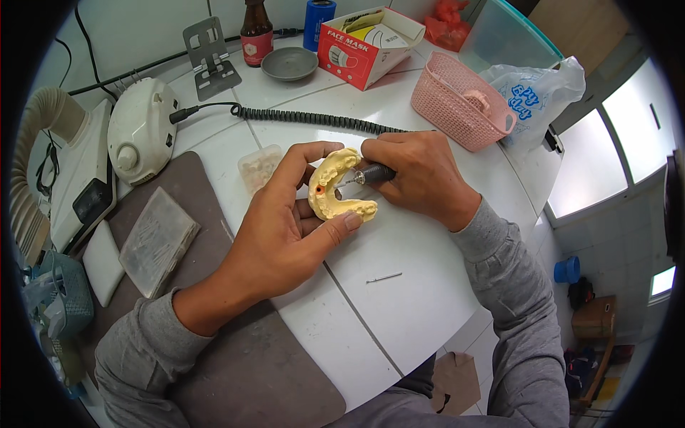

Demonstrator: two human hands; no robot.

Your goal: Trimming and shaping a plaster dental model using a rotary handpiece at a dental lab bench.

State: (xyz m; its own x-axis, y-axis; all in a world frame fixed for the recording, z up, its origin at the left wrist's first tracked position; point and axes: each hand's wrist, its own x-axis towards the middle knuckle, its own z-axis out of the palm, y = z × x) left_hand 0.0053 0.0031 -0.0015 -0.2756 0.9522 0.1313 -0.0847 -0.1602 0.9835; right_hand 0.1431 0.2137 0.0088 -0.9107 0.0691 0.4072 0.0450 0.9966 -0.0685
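Observation:
A cream dental cast (pixel 330 200), arch-shaped with a small red spot on it, is held between the thumb and fingers of my left hand (pixel 289 232). My right hand (pixel 421 171) grips a dark rotary handpiece (pixel 378 172), its thin bit pointing into the inside of the arch. The coiled black cord (pixel 307 118) runs from a white control box (pixel 139 128) toward my right hand. Behind my left hand lies a small clear plastic case (pixel 260 164). A thin metal bit (pixel 384 277) lies on the white tiled worktop (pixel 371 321) below my hands.
A dust extractor hose (pixel 43 143), grey mat (pixel 250 371) and clear flat box (pixel 158 239) occupy the left. Behind stand a metal stand (pixel 207 60), bottle (pixel 255 32), dish (pixel 289 63) and mask box (pixel 353 60). A pink basket (pixel 449 100) and plastic bag (pixel 542 85) sit back right.

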